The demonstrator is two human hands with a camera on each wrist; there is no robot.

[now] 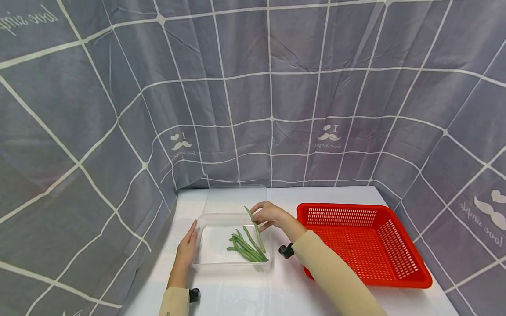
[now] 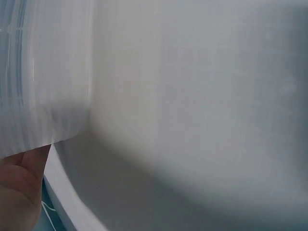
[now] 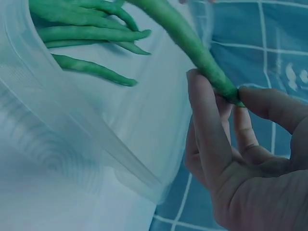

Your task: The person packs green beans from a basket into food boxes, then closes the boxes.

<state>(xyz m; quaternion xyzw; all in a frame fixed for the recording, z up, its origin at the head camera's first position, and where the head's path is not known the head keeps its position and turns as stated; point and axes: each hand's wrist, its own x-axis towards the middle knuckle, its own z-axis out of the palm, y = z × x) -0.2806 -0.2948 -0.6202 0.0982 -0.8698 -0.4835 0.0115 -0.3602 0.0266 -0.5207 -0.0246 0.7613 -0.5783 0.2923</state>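
Note:
My right hand point(image 1: 270, 214) pinches one end of a long green bean point(image 3: 185, 41) between thumb and fingertips, above the right part of a clear plastic container point(image 1: 213, 264). The bean slants down over a small pile of green beans point(image 1: 246, 249) on the container's floor. In the right wrist view several of those beans point(image 3: 94, 33) show behind the container's near wall. My left hand point(image 1: 186, 246) rests against the container's left side, fingers lying straight along the wall. Only part of this hand point(image 2: 19, 187) shows in the left wrist view, below the translucent plastic.
A red plastic basket point(image 1: 356, 281) with slotted walls stands to the right, partly behind my right forearm. Behind the container lies a flat transparent lid point(image 1: 236, 198). The white table point(image 1: 284, 281) is bordered by a grey checked curtain point(image 1: 292, 96) on its back and sides.

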